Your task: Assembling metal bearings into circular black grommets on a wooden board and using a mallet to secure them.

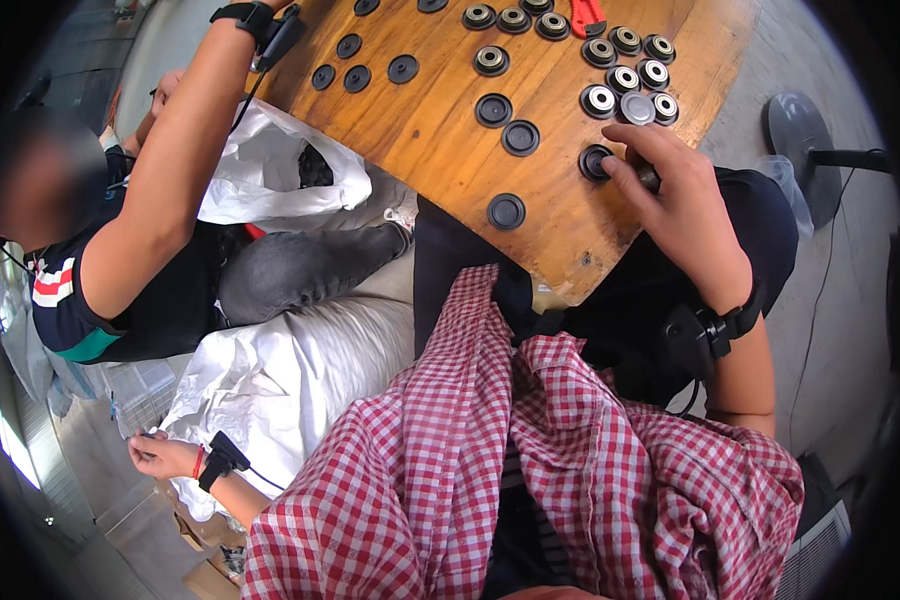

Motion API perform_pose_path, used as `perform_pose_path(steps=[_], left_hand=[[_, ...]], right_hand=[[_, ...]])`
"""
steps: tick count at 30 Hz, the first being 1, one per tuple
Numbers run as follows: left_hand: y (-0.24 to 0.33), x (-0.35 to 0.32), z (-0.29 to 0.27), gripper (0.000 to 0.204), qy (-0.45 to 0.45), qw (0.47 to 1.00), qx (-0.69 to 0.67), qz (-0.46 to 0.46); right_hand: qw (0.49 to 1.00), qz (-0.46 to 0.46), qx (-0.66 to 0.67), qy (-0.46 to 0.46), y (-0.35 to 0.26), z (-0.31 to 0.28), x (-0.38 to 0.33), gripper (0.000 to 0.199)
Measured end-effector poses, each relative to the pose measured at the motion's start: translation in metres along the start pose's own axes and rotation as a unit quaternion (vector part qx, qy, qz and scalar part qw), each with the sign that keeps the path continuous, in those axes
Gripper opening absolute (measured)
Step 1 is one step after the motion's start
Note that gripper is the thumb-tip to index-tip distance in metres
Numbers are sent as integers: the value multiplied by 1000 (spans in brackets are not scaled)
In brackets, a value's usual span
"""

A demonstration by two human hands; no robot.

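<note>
My right hand (682, 190) reaches over the table's right edge, fingers curled. Its thumb tip touches a black round cap (596, 162) lying on the wood. A small dark object (650, 178) shows under the curled fingers, mostly hidden; its kind is unclear. Away at the lower left, my left hand (165, 458) hovers beside a white sack (270, 370). Its fingers are pinched together, perhaps round something dark too small to name. Just beyond my right hand, a grey disc (637, 108) sits among several black caps with metal bearings (598, 100) in them.
More black caps (506, 211) lie scattered over the wooden table (420, 130). A red tool (587, 18) rests at its far side. On the left a co-worker's arm (150, 200) extends over the table, near an open white bag (260, 180). A grey pedestal base (800, 150) stands right.
</note>
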State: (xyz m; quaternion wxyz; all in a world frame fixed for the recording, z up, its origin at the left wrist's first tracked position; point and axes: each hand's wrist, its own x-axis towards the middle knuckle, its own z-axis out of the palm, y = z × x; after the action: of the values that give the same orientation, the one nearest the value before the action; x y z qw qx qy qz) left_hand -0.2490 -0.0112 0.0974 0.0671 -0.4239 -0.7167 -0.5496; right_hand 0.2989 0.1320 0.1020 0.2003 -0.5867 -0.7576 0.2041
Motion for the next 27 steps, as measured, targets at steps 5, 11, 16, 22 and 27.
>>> perform_pose_path(steps=[5, 11, 16, 22, 27], left_hand=[[87, -61, 46, 12, -172, 966, -160, -106], [139, -91, 187, 21, -506, 850, -143, 8], [151, -73, 186, 51, -543, 838, -43, 28], [149, -87, 159, 64, -517, 853, -21, 61], [151, -94, 166, 54, -479, 870, -65, 95]], right_hand=[[997, -54, 57, -22, -27, 12, 25, 20], [994, -72, 83, -5, -54, 18, 47, 19], [996, -67, 67, 4, -72, 17, 35, 19], [997, -63, 51, 4, -78, 7, 29, 20], [996, -56, 63, 7, -83, 17, 30, 21]])
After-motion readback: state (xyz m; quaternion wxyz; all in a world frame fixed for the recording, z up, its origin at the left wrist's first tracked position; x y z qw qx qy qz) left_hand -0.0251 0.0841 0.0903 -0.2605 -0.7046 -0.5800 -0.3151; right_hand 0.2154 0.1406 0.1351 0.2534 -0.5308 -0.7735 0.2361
